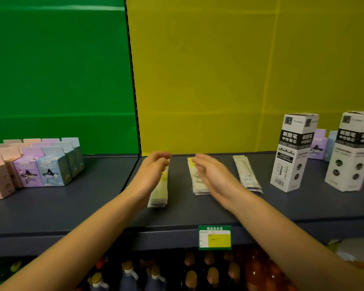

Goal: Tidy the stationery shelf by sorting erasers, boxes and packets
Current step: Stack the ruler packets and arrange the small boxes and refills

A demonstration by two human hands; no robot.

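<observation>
A: Far left: what's sitting there?

B: Pastel cartons (40, 171) are standing in rows on the grey shelf (72, 213), against the green backing (51, 70). They're looking sorted, fronts facing out.

A: And the hands?

B: Left hand (153, 171) is lying over the far end of the left packet stack (159, 196), fingers curling down over it. Too much blur: I cannot tell whether it is gripping the packets or only resting on them. Right hand (210, 177) is reaching over the middle packet stack (199, 185), fingers straight and together, holding nothing.

A: Further right?

B: A third packet stack (247, 177) is lying flat, apart from the middle one. Then two tall refill boxes (292, 152) are standing upright, with a few stray cartons (318, 147) hiding behind them.

A: Stage, in your judgement?

B: Squaring up the packet piles, I'd say. The stray cartons are probably waiting to join the left group.

A: Risks?

B: The packets are looking thin and slick. A sideways push from the flat right hand could end up fanning the middle pile or sliding it into the third. The left stack is sitting nearest the shelf's front lip, so a pull toward the body could be spilling packets onto the bottles (135, 274) below. A wide right-arm sweep could be toppling the nearer of the tall refill boxes.
</observation>
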